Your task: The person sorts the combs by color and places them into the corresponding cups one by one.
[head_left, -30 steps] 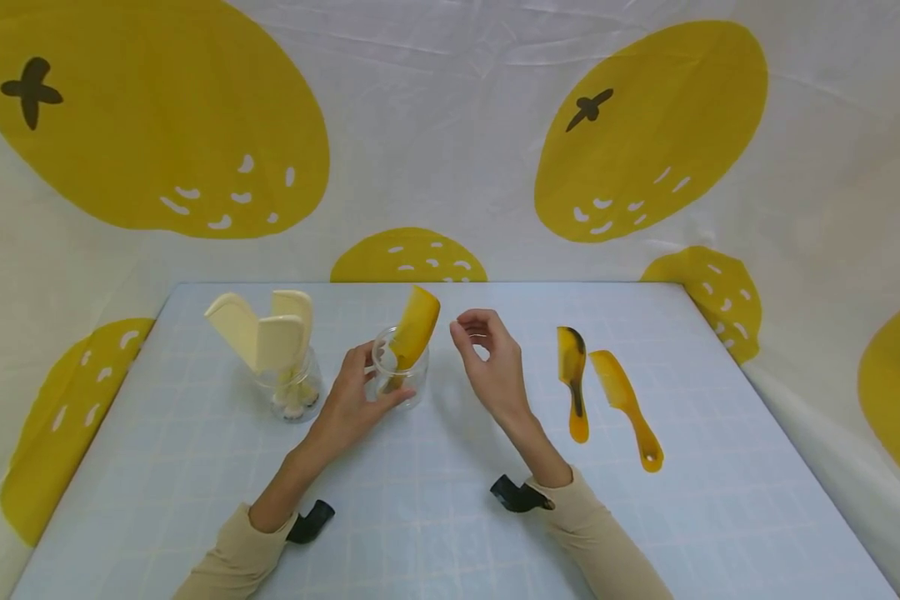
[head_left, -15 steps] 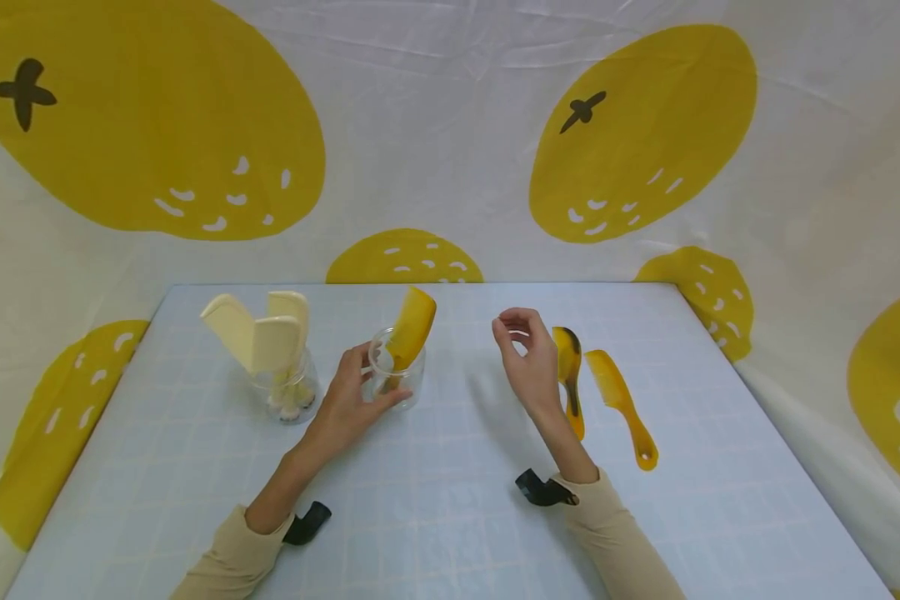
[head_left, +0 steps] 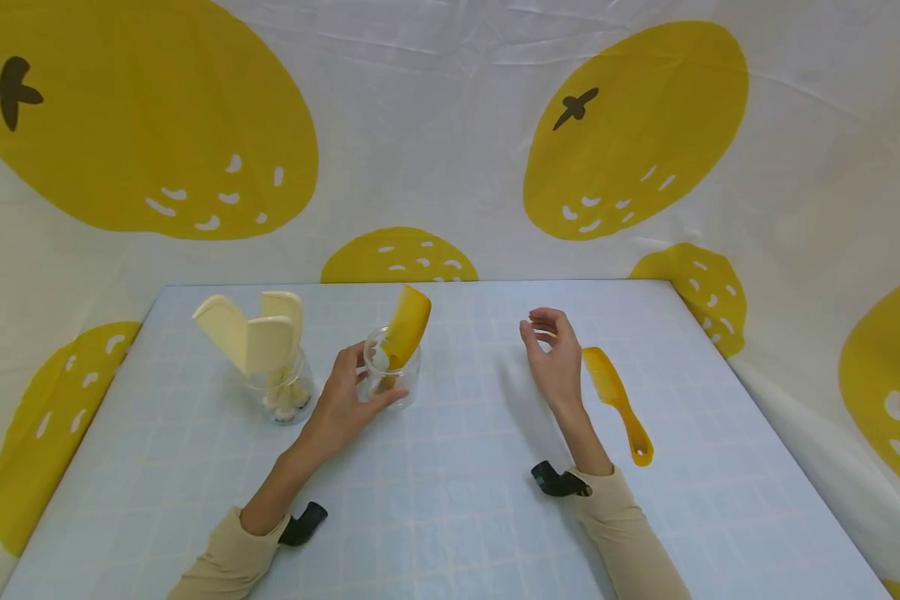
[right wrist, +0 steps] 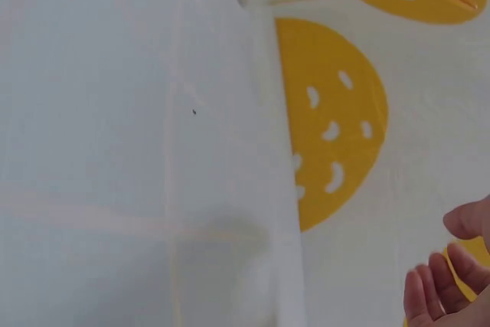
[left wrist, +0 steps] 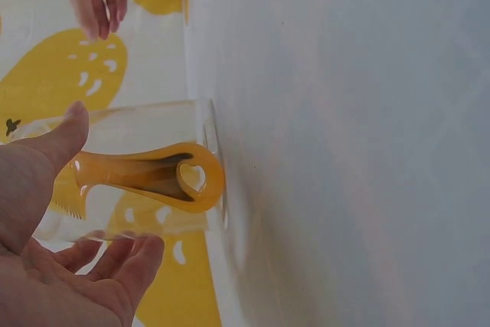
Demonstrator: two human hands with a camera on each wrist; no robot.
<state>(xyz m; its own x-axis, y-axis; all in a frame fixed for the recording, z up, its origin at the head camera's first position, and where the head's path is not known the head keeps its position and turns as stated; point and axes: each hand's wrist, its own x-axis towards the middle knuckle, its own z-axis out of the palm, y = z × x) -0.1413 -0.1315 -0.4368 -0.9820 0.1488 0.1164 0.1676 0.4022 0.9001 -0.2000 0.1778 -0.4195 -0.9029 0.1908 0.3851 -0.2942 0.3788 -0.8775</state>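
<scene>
My left hand [head_left: 342,396] grips a clear glass jar [head_left: 412,379], fingers on its far side and thumb in front. A yellow comb [head_left: 408,323] leans inside that jar, its wide head sticking out above the rim. In the left wrist view, the comb's handle [left wrist: 145,178], dark-streaked with a hole at its end, points down to the jar's base. To the right, my right hand [head_left: 557,362] is raised over the table with loosely bent fingers and nothing in them. Just right of it, another yellow comb [head_left: 621,408] lies on the table; a streaked comb is hidden behind this hand.
Left of my left hand, a second glass jar [head_left: 305,387] holds several cream-coloured, flat-headed things [head_left: 270,343], handles down. The table [head_left: 435,517] has a pale blue checked cover. A white curtain [head_left: 427,150] with yellow fruit prints hangs behind it.
My right hand has moved right, away from the jar, and now covers the dark-streaked comb. My left hand has kept its grip on the jar. The view has shifted slightly.
</scene>
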